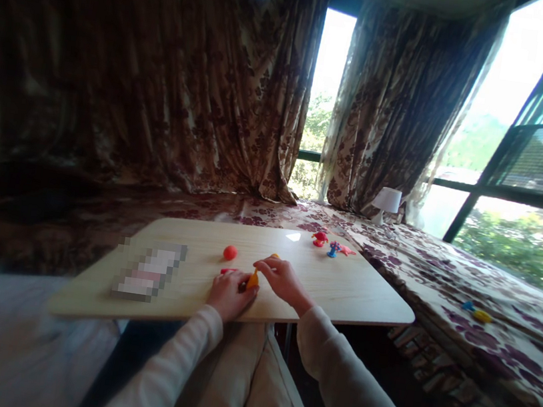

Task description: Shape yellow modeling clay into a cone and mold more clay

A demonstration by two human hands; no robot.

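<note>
Near the front edge of the pale wooden table (pixel 206 235), my left hand (pixel 229 293) is closed around a small orange-yellow, cone-shaped piece (pixel 253 280) that tapers to a thin tip. From the other side, my right hand (pixel 283 281) pinches at that tip with its thumb and fingers. Just behind my left hand lies a small pinkish-red piece (pixel 228 270), partly covered. A bit of something yellow (pixel 275 256) shows past my right hand, mostly hidden. Farther back, a red-orange ball (pixel 229 253) rests on the tabletop.
At the table's back right stand a red figure (pixel 320 238), a blue figure (pixel 334 249) and a pink piece (pixel 347 250). A blurred-out flat item (pixel 148 274) lies at left. Blue and yellow pieces (pixel 480 316) and a white lamp (pixel 387 199) sit on the flowered cover.
</note>
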